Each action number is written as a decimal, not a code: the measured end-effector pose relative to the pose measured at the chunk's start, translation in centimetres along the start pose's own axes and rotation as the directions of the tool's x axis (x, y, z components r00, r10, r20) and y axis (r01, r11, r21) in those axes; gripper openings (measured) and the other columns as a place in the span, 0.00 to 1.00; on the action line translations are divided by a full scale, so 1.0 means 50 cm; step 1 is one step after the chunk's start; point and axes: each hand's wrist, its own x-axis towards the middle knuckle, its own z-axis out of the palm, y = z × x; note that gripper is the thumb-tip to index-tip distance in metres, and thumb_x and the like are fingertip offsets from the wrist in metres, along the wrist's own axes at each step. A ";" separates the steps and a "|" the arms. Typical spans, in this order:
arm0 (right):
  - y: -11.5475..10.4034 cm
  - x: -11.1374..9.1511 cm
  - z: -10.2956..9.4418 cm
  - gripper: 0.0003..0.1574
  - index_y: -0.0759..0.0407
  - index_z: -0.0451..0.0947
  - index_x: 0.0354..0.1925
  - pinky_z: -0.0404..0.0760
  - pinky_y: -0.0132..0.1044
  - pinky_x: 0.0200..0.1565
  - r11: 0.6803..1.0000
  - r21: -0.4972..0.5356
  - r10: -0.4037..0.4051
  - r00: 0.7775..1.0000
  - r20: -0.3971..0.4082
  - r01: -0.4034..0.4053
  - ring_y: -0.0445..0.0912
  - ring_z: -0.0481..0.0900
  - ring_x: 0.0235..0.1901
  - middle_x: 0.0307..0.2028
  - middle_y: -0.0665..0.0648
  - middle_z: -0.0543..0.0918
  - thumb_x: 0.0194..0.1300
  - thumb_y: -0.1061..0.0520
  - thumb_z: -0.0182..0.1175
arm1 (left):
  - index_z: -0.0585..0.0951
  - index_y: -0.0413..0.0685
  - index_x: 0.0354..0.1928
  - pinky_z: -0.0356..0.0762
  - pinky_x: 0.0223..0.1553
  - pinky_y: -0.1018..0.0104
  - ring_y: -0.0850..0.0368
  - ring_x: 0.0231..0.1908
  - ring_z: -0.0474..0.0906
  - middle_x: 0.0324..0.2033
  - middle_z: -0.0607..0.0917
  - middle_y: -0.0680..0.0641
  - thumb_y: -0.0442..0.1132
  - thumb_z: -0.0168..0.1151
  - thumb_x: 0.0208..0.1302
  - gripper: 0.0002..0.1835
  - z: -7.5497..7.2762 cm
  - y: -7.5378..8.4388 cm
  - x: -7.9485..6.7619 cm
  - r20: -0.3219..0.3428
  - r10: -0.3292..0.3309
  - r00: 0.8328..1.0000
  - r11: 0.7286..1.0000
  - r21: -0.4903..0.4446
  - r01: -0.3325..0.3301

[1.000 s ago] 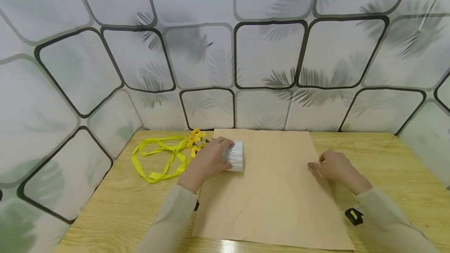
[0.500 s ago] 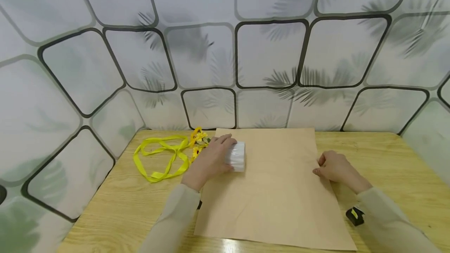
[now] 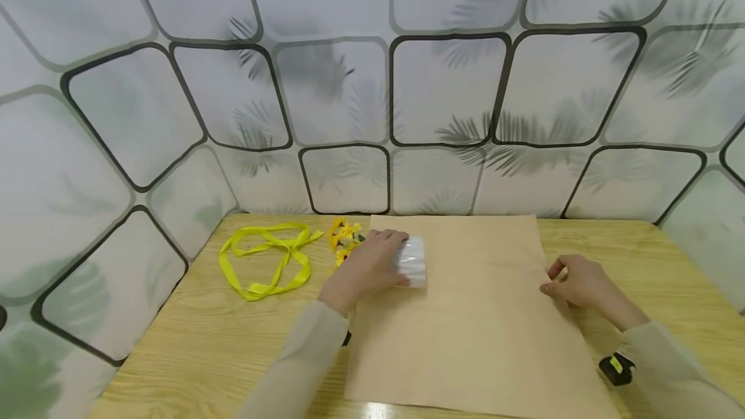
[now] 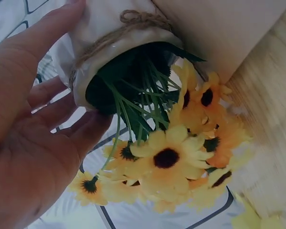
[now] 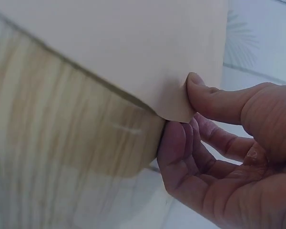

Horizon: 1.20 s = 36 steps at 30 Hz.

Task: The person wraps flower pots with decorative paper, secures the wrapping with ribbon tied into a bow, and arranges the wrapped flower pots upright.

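Observation:
My left hand grips a white ribbed vase, which lies on its side over the left part of a large sheet of brown kraft paper. In the left wrist view, a twine bow is tied round the vase's neck. Yellow artificial flowers with dark centres and green stems spill from its mouth, pointing left in the head view. The thumb and fingers of my right hand pinch the paper's right edge. Close up, that edge bends slightly between thumb and forefinger.
A loosely looped yellow ribbon lies on the wooden table at the left. Dark wrist gear shows by the right sleeve. A patterned curtain stands behind the table and along both sides.
The paper has slid to the right, with my right hand pinching its edge. My left hand, the vase and its flowers have shifted right too, away from the ribbon.

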 end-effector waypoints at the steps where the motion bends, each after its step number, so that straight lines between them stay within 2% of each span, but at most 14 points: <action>1: 0.006 -0.001 -0.002 0.20 0.69 0.76 0.42 0.77 0.39 0.25 1.000 0.004 0.005 1.000 -0.001 -0.005 0.45 0.79 0.21 0.29 0.58 0.85 0.64 0.54 0.69 | 0.72 0.42 0.70 0.75 0.65 0.53 0.45 0.63 0.74 0.67 0.78 0.43 0.47 0.80 0.56 0.42 0.001 0.003 0.002 0.001 0.001 1.000 1.000 0.000 -0.001; 5: 0.021 -0.008 -0.010 0.20 0.69 0.77 0.43 0.77 0.39 0.26 1.000 0.005 0.013 1.000 -0.019 -0.013 0.45 0.79 0.22 0.30 0.60 0.86 0.65 0.53 0.69 | 0.71 0.44 0.71 0.76 0.65 0.55 0.46 0.63 0.74 0.67 0.78 0.45 0.49 0.79 0.57 0.42 0.005 0.012 0.009 0.011 0.011 1.000 1.000 -0.001 -0.011; 9: 0.032 -0.013 -0.016 0.23 0.70 0.79 0.45 0.78 0.39 0.29 1.000 0.003 0.000 0.998 -0.056 0.000 0.48 0.83 0.29 0.34 0.64 0.88 0.64 0.51 0.69 | 0.70 0.44 0.72 0.75 0.66 0.55 0.46 0.64 0.73 0.68 0.76 0.44 0.49 0.78 0.59 0.42 0.007 0.017 0.009 0.020 0.013 1.000 1.000 -0.001 -0.013; 13: 0.041 -0.021 -0.022 0.32 0.73 0.77 0.54 0.82 0.39 0.34 0.993 0.115 0.030 0.999 -0.037 -0.025 0.48 0.86 0.35 0.42 0.69 0.88 0.67 0.47 0.69 | 0.70 0.44 0.72 0.74 0.67 0.54 0.46 0.65 0.72 0.69 0.75 0.44 0.48 0.76 0.61 0.41 0.005 0.015 0.001 0.016 0.022 1.000 1.000 -0.022 -0.022; 16: 0.052 -0.026 -0.028 0.40 0.78 0.70 0.63 0.85 0.37 0.38 0.956 0.285 0.072 0.997 0.028 -0.077 0.42 0.86 0.37 0.45 0.67 0.88 0.69 0.48 0.67 | 0.72 0.44 0.70 0.75 0.66 0.54 0.47 0.64 0.72 0.68 0.75 0.43 0.45 0.75 0.62 0.37 0.002 0.011 -0.007 -0.015 0.047 0.999 0.997 -0.055 -0.048; 20: 0.072 -0.030 -0.037 0.46 0.84 0.58 0.69 0.87 0.33 0.42 0.867 0.474 0.100 0.986 0.135 -0.153 0.34 0.86 0.38 0.45 0.53 0.88 0.73 0.50 0.62 | 0.77 0.44 0.64 0.78 0.62 0.55 0.48 0.59 0.74 0.63 0.78 0.43 0.41 0.73 0.63 0.28 -0.002 0.006 -0.014 -0.068 0.081 0.994 0.992 -0.091 -0.087; 22: 0.082 -0.032 -0.040 0.45 0.85 0.57 0.70 0.87 0.33 0.43 0.825 0.531 0.108 0.977 0.183 -0.191 0.33 0.86 0.38 0.42 0.47 0.88 0.75 0.50 0.60 | 0.79 0.43 0.61 0.78 0.60 0.55 0.48 0.57 0.75 0.60 0.80 0.44 0.41 0.73 0.63 0.26 -0.003 0.004 -0.015 -0.083 0.093 0.992 0.990 -0.099 -0.101; 25: 0.091 -0.035 -0.041 0.41 0.83 0.62 0.68 0.87 0.34 0.41 0.778 0.579 0.120 0.962 0.244 -0.244 0.35 0.86 0.36 0.37 0.44 0.87 0.76 0.51 0.59 | 0.81 0.43 0.59 0.79 0.58 0.56 0.48 0.55 0.76 0.58 0.81 0.44 0.40 0.74 0.63 0.23 -0.002 0.003 -0.016 -0.092 0.100 0.991 0.989 -0.101 -0.109; 27: 0.093 -0.038 -0.039 0.38 0.81 0.65 0.67 0.88 0.36 0.40 0.763 0.590 0.123 0.955 0.268 -0.264 0.37 0.85 0.35 0.36 0.44 0.87 0.76 0.51 0.59 | 0.82 0.43 0.59 0.79 0.58 0.56 0.48 0.55 0.76 0.58 0.81 0.44 0.41 0.74 0.63 0.23 -0.002 0.002 -0.017 -0.096 0.101 0.990 0.990 -0.094 -0.110; 29: 0.092 -0.041 -0.039 0.37 0.80 0.66 0.67 0.87 0.36 0.40 0.763 0.589 0.117 0.954 0.277 -0.264 0.38 0.85 0.36 0.36 0.43 0.87 0.76 0.51 0.58 | 0.82 0.42 0.58 0.79 0.58 0.56 0.48 0.56 0.76 0.58 0.82 0.45 0.41 0.74 0.63 0.23 -0.003 0.003 -0.017 -0.098 0.101 0.990 0.990 -0.087 -0.110; 33: 0.086 -0.047 -0.041 0.38 0.81 0.62 0.70 0.88 0.37 0.43 0.765 0.604 0.090 0.966 0.244 -0.224 0.37 0.86 0.39 0.39 0.40 0.86 0.78 0.51 0.55 | 0.82 0.42 0.58 0.79 0.59 0.55 0.48 0.57 0.76 0.57 0.82 0.45 0.41 0.74 0.63 0.23 -0.004 0.006 -0.018 -0.104 0.107 0.989 0.991 -0.073 -0.115; 36: 0.075 -0.051 -0.044 0.38 0.81 0.60 0.71 0.88 0.37 0.44 0.753 0.634 0.061 0.978 0.199 -0.176 0.37 0.87 0.39 0.40 0.38 0.86 0.80 0.51 0.53 | 0.82 0.42 0.58 0.79 0.59 0.55 0.47 0.57 0.76 0.57 0.82 0.45 0.41 0.74 0.63 0.23 -0.003 0.006 -0.018 -0.108 0.108 0.988 0.991 -0.072 -0.117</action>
